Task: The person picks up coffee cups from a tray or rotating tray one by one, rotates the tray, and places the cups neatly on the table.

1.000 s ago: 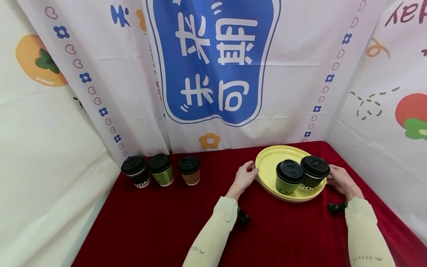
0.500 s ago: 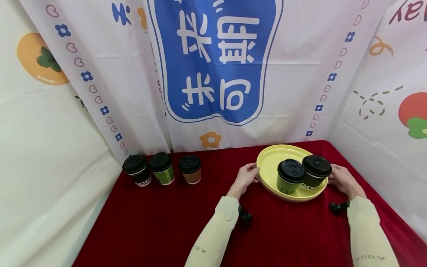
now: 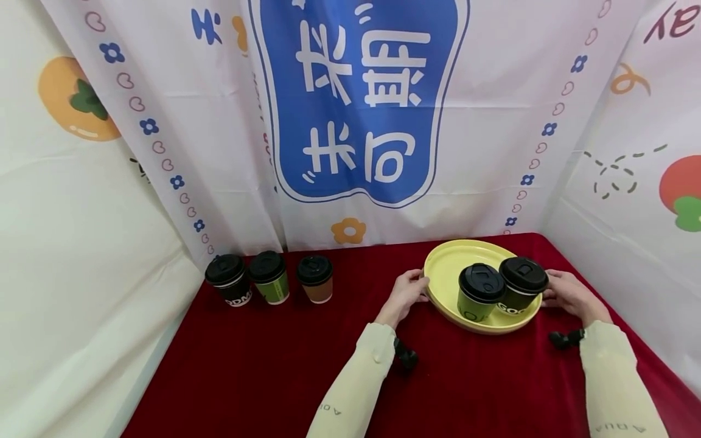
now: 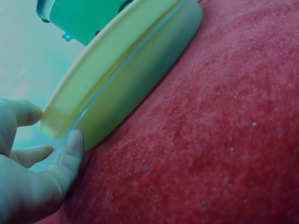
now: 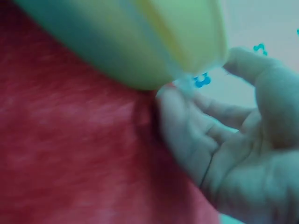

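A round yellow tray [image 3: 445, 263] lies at the right of the red table, with a seam running around its side. On it stand a green paper cup [image 3: 474, 307] and a black paper cup [image 3: 515, 299], both with black lids, side by side. My left hand [image 3: 404, 295] holds the tray's left edge; in the left wrist view the thumb [image 4: 74, 140] lies at the seam and another fingertip at the upper rim. At the opposite edge my right hand [image 3: 569, 294] grips likewise, its fingertips at rim and seam in the right wrist view.
Three lidded paper cups stand in a row at the back left: a black one [image 3: 237, 292], a green one [image 3: 274, 288] and a brown one [image 3: 319, 291]. Printed cloth [image 3: 482, 152] hangs close behind the red table [image 3: 285, 371], with white cloth at both sides.
The head view has shifted slightly, so the whole scene sits a little further right. Both hands stay at the tray's edges, and the cups keep their places on it.
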